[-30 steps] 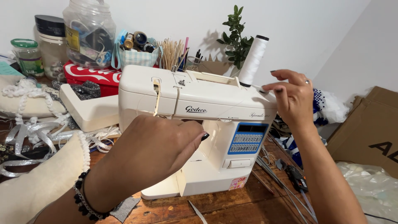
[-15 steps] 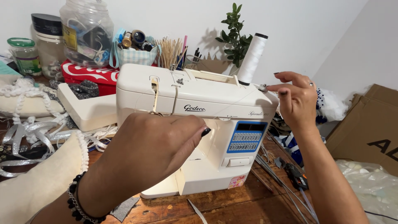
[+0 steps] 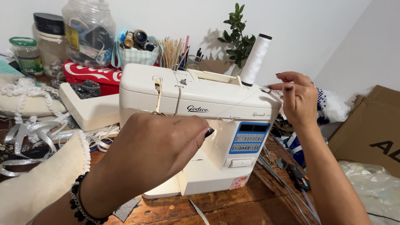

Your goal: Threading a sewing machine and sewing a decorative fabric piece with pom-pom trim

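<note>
A cream sewing machine (image 3: pixel 208 104) stands on a wooden table (image 3: pixel 250 206). My left hand (image 3: pixel 154 150), with a black bead bracelet on the wrist, is curled in front of the machine's needle area and hides it; its fingertips reach into the gap under the arm. What they hold is hidden. My right hand (image 3: pixel 298 100) is at the machine's top right corner, thumb and forefinger pinched at a small round metal piece (image 3: pixel 266 88). A tall white thread spool (image 3: pixel 255 59) stands on top just left of that hand.
Behind the machine are a clear jar of oddments (image 3: pixel 88 31), a red tin (image 3: pixel 89 75), a cup of sticks (image 3: pixel 173 52) and a small plant (image 3: pixel 238 35). Silver ribbon (image 3: pixel 29 137) lies at the left. Scissors and tools (image 3: pixel 287 171) lie at the right, beside a cardboard box (image 3: pixel 371 133).
My right hand has shifted from the machine's right end up to the small metal piece on top. My left hand has stayed in front of the needle area.
</note>
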